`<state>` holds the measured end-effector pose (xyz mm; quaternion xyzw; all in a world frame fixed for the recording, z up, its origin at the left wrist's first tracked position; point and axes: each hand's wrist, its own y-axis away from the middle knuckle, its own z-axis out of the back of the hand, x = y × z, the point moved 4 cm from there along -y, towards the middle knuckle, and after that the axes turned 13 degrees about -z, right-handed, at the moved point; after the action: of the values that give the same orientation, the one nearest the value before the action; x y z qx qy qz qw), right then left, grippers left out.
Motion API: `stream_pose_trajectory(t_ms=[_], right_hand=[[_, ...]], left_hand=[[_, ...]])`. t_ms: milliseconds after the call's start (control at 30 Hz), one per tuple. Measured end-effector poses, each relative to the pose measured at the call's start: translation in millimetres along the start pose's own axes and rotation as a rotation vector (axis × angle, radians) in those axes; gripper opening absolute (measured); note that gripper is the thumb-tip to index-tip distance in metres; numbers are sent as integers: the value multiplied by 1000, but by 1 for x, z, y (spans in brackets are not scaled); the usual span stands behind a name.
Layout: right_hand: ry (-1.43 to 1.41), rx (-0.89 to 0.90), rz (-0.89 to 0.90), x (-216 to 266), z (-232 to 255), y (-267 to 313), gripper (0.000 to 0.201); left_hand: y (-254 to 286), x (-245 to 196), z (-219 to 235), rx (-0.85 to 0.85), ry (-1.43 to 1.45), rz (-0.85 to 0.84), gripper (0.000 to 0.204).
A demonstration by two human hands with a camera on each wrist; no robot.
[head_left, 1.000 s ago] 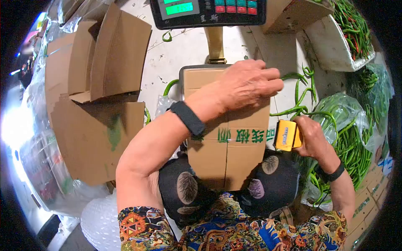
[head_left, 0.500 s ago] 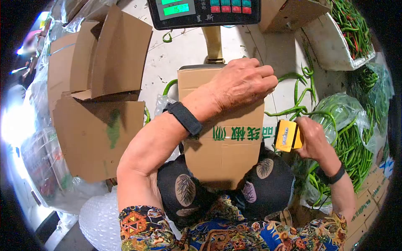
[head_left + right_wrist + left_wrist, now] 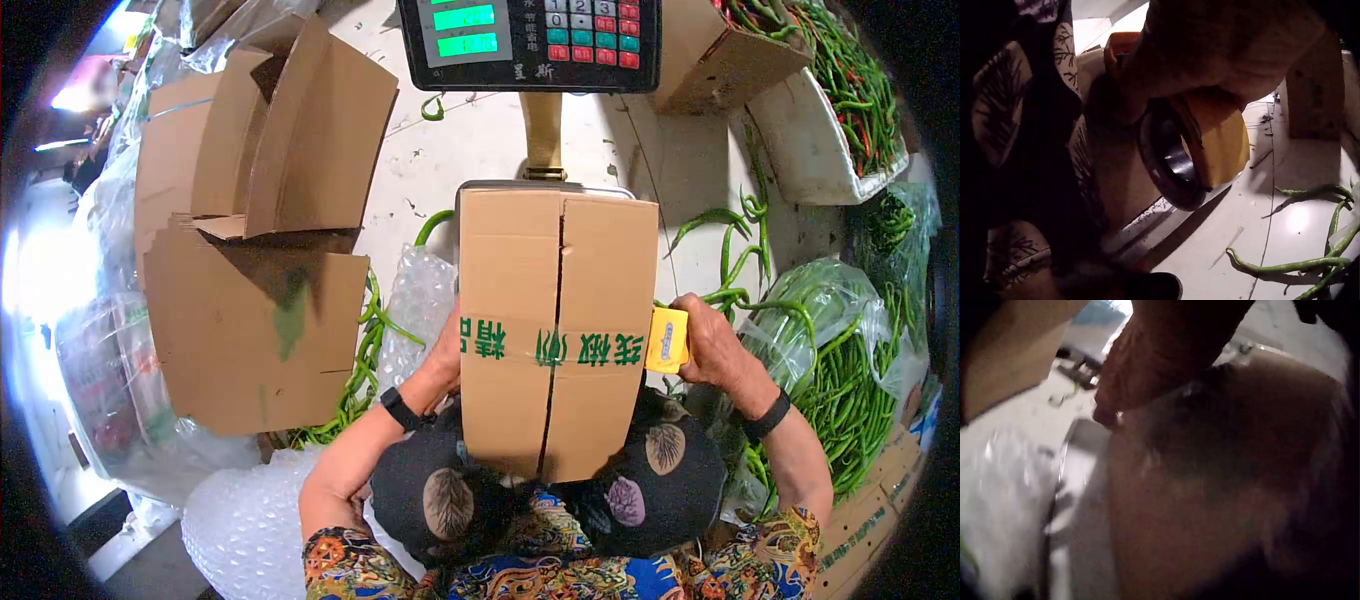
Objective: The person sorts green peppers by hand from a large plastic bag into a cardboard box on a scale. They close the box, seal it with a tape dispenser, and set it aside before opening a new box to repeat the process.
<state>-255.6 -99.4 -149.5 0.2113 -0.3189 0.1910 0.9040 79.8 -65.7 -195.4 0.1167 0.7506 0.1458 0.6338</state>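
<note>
A cardboard box (image 3: 510, 270) with green lettering stands on the scale platform (image 3: 625, 193), its two top flaps meeting at a dark seam. My left hand (image 3: 448, 358) is at the box's left side, mostly hidden by it in the head view. In the blurred left wrist view, the left hand (image 3: 1166, 356) reaches along the box side (image 3: 1166, 531). My right hand (image 3: 712, 345) grips a yellow tape dispenser (image 3: 667, 340) by the box's right edge. The right wrist view shows the dispenser's round dark opening (image 3: 1169, 156) beneath the right hand (image 3: 1222, 50).
The scale's display (image 3: 530, 45) is beyond the box. Open cardboard boxes (image 3: 260, 330) stand at left beside bubble wrap (image 3: 245, 520). Loose green chillies (image 3: 735, 260) lie on the floor at right, near a bag of chillies (image 3: 840, 370) and a white crate (image 3: 820, 150).
My left hand has left the box top and dropped to its left side, uncovering the flaps and seam. The tape dispenser now sits closer to the box edge. The head view has shifted slightly.
</note>
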Motion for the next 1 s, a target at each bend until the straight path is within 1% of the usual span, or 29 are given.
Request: stream_pose_trajectory(t_ms=[33, 67, 133, 167, 200, 233, 267, 333, 367, 467, 533, 567, 600, 633, 667, 700, 733, 800, 833, 900, 933, 1000], right_hand=[[4, 0, -2, 1, 0, 1, 42], [46, 2, -18, 3, 1, 4, 42], [94, -20, -18, 17, 10, 10, 45], [89, -18, -53, 23, 14, 19, 50], [92, -30, -100, 34, 21, 27, 50], [96, -40, -153, 46, 31, 33, 51], [104, -35, -165, 64, 43, 33, 51], [335, -26, -292, 103, 65, 25, 49], [362, 2, -313, 116, 69, 19, 48], [368, 21, -291, 138, 58, -1, 49], [392, 23, -260, 156, 52, -15, 45], [406, 25, -250, 163, 52, -21, 44], [402, 38, -233, 166, 49, -26, 41], [395, -17, -198, 170, 47, -30, 37], [424, -2, -217, 177, 47, -36, 35], [449, 21, -229, 185, 46, -43, 33], [447, 24, -222, 193, 42, -50, 33], [482, 68, -239, 203, 31, -65, 45], [480, 59, -235, 208, 27, -74, 45], [430, 84, -184, 219, 17, -89, 40], [424, 78, -178, 224, 15, -93, 40], [417, 22, -113, 233, 13, -100, 27]], left_hand=[[7, -7, -13, -38, 273, 216, 45], [8, -11, -16, -42, 278, 223, 45], [-1, -16, -19, 75, 286, 325, 44], [-2, -6, -11, 77, 289, 319, 44], [18, 1, 18, 79, 284, 293, 44], [7, 15, 14, 84, 281, 272, 44], [-4, 29, 9, 89, 280, 253, 44], [-24, 46, 6, 110, 263, 200, 44], [-35, 48, 8, 116, 251, 154, 45], [-55, 59, 30, 103, 199, 52, 45], [-76, 68, 44, 95, 168, -1, 46], [-76, 73, 47, 95, 158, -32, 46], [-67, 27, 39, 161, 356, 5, 52], [-58, -9, 30, 169, 360, -8, 52], [-44, -38, 26, 151, 249, -67, 55], [-33, -58, 27, 123, 136, -123, 60], [-25, -66, 24, 115, 134, -124, 60], [-15, -93, 7, 187, -475, -532, 68], [-10, -109, -3, 201, -652, -541, 73], [-18, -119, -1, 243, -657, -467, 72], [-20, -113, 5, 241, -667, -470, 72], [-31, -81, 35, 75, -650, -401, 68]])
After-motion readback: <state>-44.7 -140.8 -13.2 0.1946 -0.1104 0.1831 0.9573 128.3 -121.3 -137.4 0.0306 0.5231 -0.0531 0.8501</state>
